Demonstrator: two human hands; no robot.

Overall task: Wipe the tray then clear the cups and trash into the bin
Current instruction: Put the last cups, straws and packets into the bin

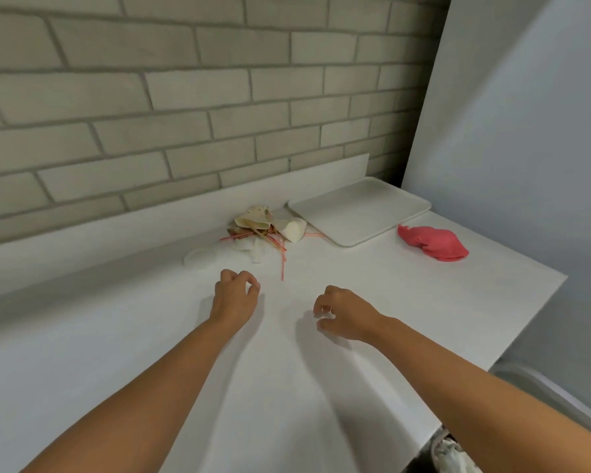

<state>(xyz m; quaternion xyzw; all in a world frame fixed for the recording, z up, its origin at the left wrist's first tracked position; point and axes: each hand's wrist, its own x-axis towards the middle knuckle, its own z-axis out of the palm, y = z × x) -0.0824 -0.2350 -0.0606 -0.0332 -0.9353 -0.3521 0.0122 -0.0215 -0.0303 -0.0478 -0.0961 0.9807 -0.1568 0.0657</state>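
Your left hand point(236, 298), right hand point(345, 315): loosely curled, empty, over surface point(116, 336). Red cloth point(434, 242) beside tray point(359, 213), handy for wiping; trash point(256, 230) heaped alongside.

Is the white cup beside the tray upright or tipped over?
Tipped over: the white cup lies on its side on the counter, close to the tray's left edge.

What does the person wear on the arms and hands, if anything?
Nothing that shows. The left hand and the right hand are bare, without gloves; both forearms are uncovered down to the picture's edge, with no sleeve, watch or bracelet.
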